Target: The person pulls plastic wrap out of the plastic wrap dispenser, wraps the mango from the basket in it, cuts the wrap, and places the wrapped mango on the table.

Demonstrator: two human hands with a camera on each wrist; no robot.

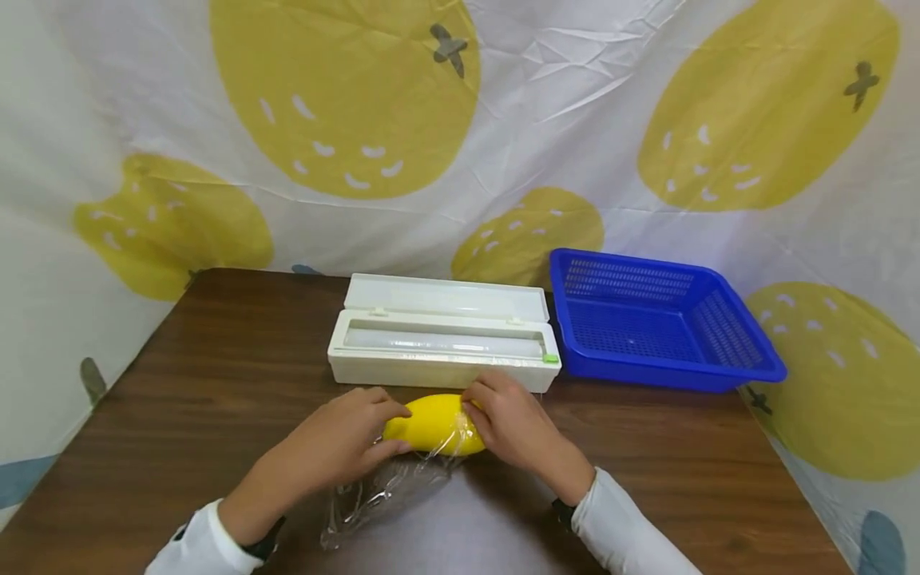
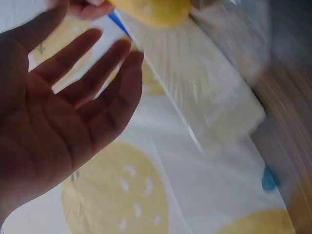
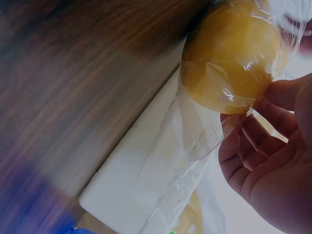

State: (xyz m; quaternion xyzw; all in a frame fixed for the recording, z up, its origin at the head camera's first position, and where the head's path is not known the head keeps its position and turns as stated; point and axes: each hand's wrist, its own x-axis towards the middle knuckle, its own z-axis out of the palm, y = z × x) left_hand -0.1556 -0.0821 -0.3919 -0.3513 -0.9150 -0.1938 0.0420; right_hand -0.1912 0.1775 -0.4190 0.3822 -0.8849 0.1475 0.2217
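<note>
A smooth yellow fruit (image 1: 430,422), partly covered in clear plastic wrap (image 1: 388,489), is between the two hands in front of the white box. My right hand (image 1: 512,422) is at the fruit's right end; in the right wrist view its thumb and fingers pinch the gathered wrap (image 3: 233,122) against that end. My left hand (image 1: 338,438) is at the left end, thumb and index finger on either side of it. Seen from the left wrist, the left hand's fingers (image 2: 92,58) are spread and loosely bent. Loose film trails down toward the front left.
Behind the hands stands a white plastic-wrap dispenser box (image 1: 442,374), its lid (image 1: 446,297) raised, with a roll (image 1: 442,342) inside and a green slider (image 1: 550,358) at the right. A blue basket (image 1: 668,371) is at the back right of the brown table (image 1: 216,383). Fruit-patterned cloth hangs behind.
</note>
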